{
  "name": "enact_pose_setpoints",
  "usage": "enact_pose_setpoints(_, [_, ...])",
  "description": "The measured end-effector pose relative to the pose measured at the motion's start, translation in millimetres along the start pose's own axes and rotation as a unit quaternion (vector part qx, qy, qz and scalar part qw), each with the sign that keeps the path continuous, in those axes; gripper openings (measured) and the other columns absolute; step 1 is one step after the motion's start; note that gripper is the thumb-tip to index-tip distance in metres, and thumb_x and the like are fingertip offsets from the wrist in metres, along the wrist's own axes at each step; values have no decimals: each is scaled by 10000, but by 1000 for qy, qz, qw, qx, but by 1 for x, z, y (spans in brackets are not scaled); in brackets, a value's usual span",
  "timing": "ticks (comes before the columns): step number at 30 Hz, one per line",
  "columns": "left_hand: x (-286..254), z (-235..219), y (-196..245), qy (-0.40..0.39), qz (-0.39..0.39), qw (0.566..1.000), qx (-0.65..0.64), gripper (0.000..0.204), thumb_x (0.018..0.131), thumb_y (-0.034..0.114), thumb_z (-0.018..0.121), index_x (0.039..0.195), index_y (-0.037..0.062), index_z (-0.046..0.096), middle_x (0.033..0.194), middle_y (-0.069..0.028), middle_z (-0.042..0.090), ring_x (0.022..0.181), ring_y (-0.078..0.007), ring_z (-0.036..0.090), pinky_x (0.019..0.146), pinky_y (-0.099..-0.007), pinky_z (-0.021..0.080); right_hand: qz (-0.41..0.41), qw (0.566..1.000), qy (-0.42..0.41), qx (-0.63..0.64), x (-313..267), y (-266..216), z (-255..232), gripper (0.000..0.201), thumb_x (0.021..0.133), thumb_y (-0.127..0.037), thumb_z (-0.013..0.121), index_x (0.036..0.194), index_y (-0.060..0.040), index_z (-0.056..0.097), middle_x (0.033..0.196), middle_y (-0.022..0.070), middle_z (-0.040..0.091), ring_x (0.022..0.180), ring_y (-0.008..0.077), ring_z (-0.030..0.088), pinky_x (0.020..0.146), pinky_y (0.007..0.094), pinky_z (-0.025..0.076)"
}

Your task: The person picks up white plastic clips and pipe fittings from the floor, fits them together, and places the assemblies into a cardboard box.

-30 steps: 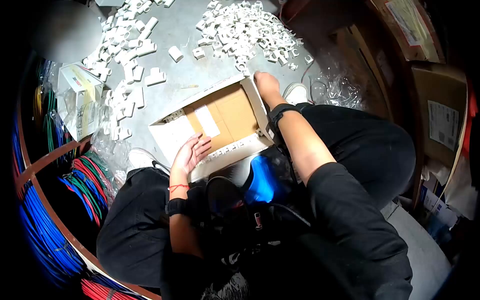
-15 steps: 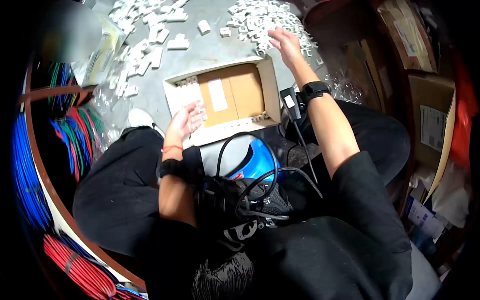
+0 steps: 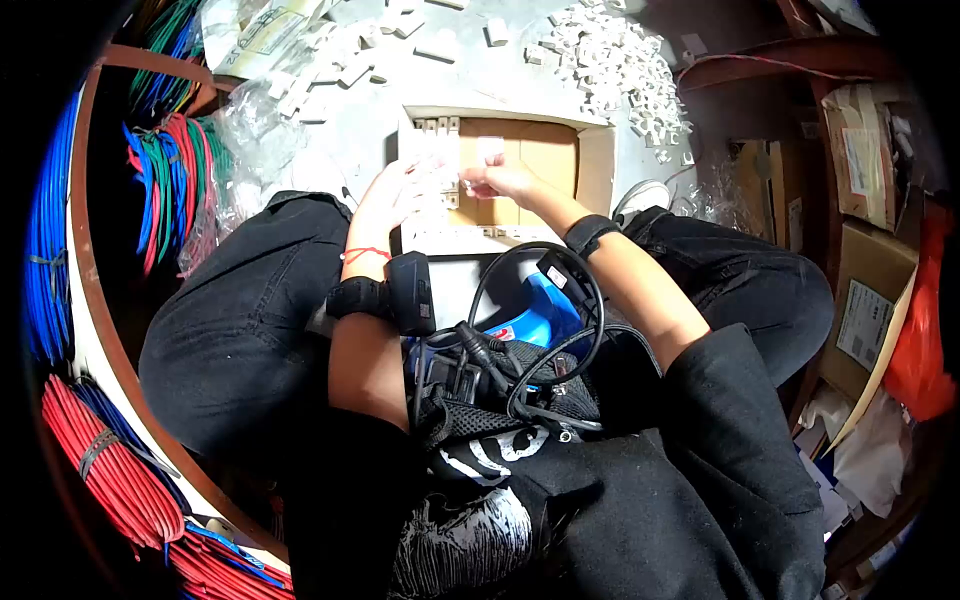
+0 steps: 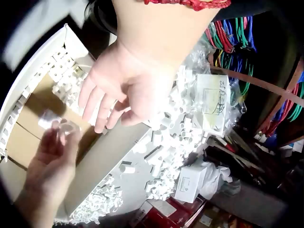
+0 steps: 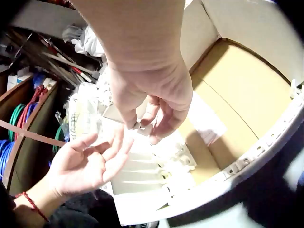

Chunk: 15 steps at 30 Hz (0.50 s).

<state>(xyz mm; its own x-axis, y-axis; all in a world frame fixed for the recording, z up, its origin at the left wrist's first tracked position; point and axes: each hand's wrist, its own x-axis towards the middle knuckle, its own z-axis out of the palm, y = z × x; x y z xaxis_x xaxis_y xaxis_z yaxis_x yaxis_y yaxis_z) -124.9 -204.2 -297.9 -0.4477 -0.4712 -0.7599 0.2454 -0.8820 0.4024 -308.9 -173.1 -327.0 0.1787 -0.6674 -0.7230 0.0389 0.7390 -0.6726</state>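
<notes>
My right hand (image 3: 507,180) is over the open cardboard box (image 3: 597,165), its thumb and fingers pinching a small white pipe clip (image 5: 144,128). Beside it, above the box's left side, my left hand (image 3: 388,203) is held palm up. Its fingers are loosely bent and nothing lies in them, as the right wrist view shows. White clips stand packed in rows at the box's left end (image 4: 59,66), and another row of clips (image 5: 247,156) runs along the near wall. A white label (image 5: 209,121) lies on the bare brown bottom.
A heap of loose white clips (image 3: 625,75) lies on the floor beyond the box. White pipe fittings (image 3: 350,60) are scattered farther left. Coiled cables (image 3: 110,470) fill a shelf on the left; cardboard cartons (image 3: 862,300) stand at right. A blue object (image 3: 540,315) sits between the legs.
My right hand let go of the box's far right corner, went to the clip heap, and came back over the box with a clip. My left hand stays at the box's left side.
</notes>
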Motion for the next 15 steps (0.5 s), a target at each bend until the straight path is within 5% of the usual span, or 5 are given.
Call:
enact_pose_setpoints(7, [19,-34,-25,-76,62,994,47,335,846,225,351,1112,41,437,1114,-69,491,973,-154,486,836,-270,381,115,985,17,-130,19,58,-3,181,703,-175,606,749,-3,573,657,65,572,557,125,567,513,212,480])
enact_pose_setpoints(10, [7,-24,-21,-61,154,931,324,340,834,227,361,1113,50,442,1126,-67,481,998,-151,464,857,-273,357,122,977,33,-174,20,67,3,184,700,-187,610,669,-13,559,576,59,555,463,105,523,425,210,429])
enact_pose_setpoints(11, [3,-19,-18,-36,205,844,494,342,831,227,364,1114,53,444,1130,-66,478,1007,-150,456,864,-274,349,127,976,37,-171,15,64,6,198,693,-190,612,617,-16,555,528,59,544,422,106,503,397,214,403])
enact_pose_setpoints(13, [-10,-3,-10,7,279,518,808,346,823,228,371,1115,59,447,1138,-65,472,1024,-147,441,878,-276,333,113,974,49,-187,15,65,10,227,695,-197,604,565,-19,549,479,59,533,383,107,484,369,225,378])
enact_pose_setpoints(15, [-20,5,-8,17,289,337,896,350,815,229,377,1116,65,451,1147,-63,465,1041,-145,427,892,-278,317,74,969,65,-228,18,74,11,240,710,-206,586,563,-21,545,475,59,530,386,105,484,368,241,379])
